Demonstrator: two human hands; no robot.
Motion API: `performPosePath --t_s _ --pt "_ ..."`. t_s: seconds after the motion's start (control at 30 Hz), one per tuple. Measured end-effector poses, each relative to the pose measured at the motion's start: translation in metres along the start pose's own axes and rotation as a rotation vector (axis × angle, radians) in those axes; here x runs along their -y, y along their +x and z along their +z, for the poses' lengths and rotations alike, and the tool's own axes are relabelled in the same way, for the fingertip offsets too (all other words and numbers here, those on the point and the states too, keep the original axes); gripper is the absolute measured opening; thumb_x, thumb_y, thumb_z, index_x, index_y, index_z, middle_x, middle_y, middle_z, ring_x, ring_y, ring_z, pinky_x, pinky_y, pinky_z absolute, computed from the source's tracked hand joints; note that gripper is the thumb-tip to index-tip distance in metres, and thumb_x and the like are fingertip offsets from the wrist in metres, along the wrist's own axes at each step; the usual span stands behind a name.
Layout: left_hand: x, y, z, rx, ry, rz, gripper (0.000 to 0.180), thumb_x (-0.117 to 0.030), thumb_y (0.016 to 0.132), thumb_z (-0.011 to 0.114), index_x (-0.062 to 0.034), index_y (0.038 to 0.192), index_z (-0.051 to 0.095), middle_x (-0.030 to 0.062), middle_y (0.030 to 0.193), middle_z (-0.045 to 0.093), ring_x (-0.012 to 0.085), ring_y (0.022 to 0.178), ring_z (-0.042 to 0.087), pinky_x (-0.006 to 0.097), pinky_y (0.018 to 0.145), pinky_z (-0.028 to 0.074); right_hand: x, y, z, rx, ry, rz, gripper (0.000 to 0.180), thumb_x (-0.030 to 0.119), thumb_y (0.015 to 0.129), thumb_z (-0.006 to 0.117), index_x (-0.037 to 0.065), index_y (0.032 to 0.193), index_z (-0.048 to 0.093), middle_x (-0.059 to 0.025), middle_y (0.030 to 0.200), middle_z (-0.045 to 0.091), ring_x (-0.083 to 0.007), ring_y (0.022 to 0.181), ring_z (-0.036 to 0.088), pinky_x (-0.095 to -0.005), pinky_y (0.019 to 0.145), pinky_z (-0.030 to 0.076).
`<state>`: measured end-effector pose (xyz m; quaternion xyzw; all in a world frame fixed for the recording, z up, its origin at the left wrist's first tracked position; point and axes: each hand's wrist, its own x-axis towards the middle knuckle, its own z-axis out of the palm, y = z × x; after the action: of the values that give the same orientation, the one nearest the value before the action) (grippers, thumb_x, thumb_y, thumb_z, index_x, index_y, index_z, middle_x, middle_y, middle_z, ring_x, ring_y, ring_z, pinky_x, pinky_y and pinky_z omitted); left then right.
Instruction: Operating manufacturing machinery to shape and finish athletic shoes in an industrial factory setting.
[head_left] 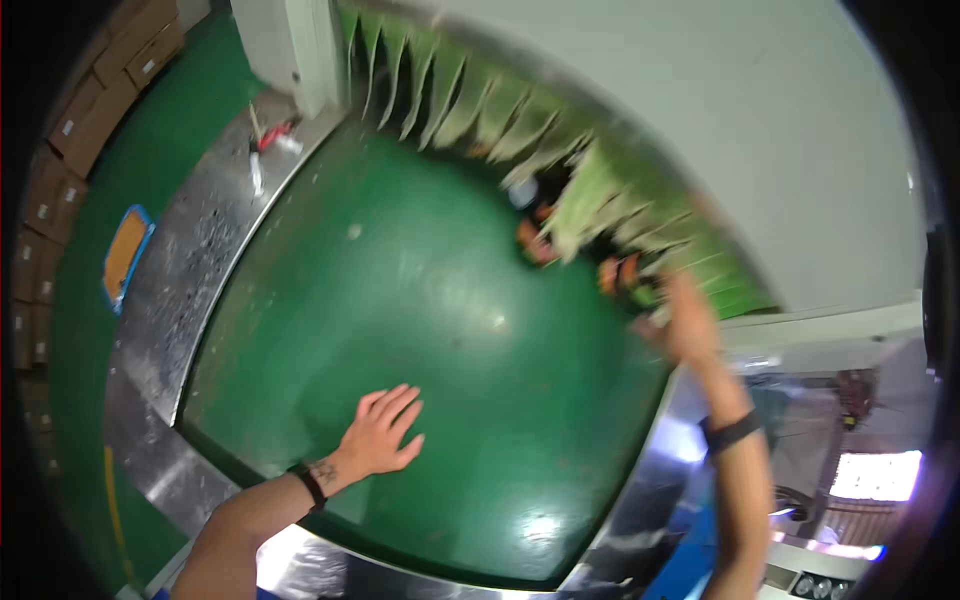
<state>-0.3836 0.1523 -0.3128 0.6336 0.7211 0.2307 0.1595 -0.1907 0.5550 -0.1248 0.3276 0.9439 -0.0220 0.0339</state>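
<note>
My left hand point(380, 434) hangs over the green surface point(420, 330) with its fingers spread and nothing in them. To the right, my right hand point(684, 322) reaches to the green strip curtain point(590, 200), beside a dark item with orange and green parts point(622, 274). Motion smears its fingers, so their grip cannot be made out. Another dark-and-orange item point(537, 240) pokes out from under the strips, left of the first. The curtain partly covers both, and their kind is unclear.
A metal ledge point(205, 240) frames the green surface; red-and-white small tools point(270, 140) lie on its far left part. A white housing point(760, 110) rises above the curtain. Stacked cardboard boxes point(105, 90) and a blue-edged orange panel point(126, 258) are at the left.
</note>
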Motion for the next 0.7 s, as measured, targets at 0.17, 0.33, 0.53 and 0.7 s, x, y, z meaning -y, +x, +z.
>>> performPosePath --t_s 0.17,0.33,0.53,0.7 --pt "0.001 0.013 0.005 -0.034 0.049 0.022 0.051 -0.030 0.079 0.067 -0.0010 0.119 0.057 0.0149 0.133 0.052 0.0306 0.125 0.049 0.049 0.100 0.037 -0.078 0.088 0.035 0.116 -0.054 0.129 0.069 0.052 0.067 0.080 -0.001 0.108 0.062 -0.0239 0.097 0.066 -0.0382 0.097 0.063 -0.0454 0.084 0.051" --pt "-0.002 0.008 0.007 -0.103 0.067 0.067 0.052 -0.030 0.079 0.065 0.0007 0.120 0.056 0.0160 0.135 0.049 0.0320 0.126 0.047 0.050 0.102 0.035 -0.030 -0.008 0.051 -0.159 -0.251 0.170 0.064 0.060 0.076 0.069 0.002 0.102 0.061 -0.0216 0.074 0.064 -0.0389 0.073 0.065 -0.0479 0.063 0.053" --pt "-0.030 0.003 -0.003 -0.151 0.133 0.090 0.057 -0.032 0.082 0.064 0.0008 0.126 0.051 0.0182 0.134 0.049 0.0353 0.127 0.046 0.051 0.105 0.034 0.137 -0.279 0.008 -0.222 0.750 0.683 0.052 0.041 0.072 0.081 0.001 0.102 0.065 -0.0186 0.085 0.071 -0.0306 0.079 0.071 -0.0399 0.071 0.055" --pt "-0.150 -0.031 -0.049 0.707 -0.740 -0.523 0.084 -0.063 0.091 0.048 0.0020 0.142 0.036 0.0238 0.138 0.048 0.0338 0.125 0.049 0.044 0.104 0.040 0.264 -0.475 -0.095 -0.116 1.139 1.087 0.037 0.021 0.077 0.075 0.002 0.107 0.065 -0.0108 0.101 0.069 -0.0190 0.094 0.065 -0.0339 0.084 0.051"
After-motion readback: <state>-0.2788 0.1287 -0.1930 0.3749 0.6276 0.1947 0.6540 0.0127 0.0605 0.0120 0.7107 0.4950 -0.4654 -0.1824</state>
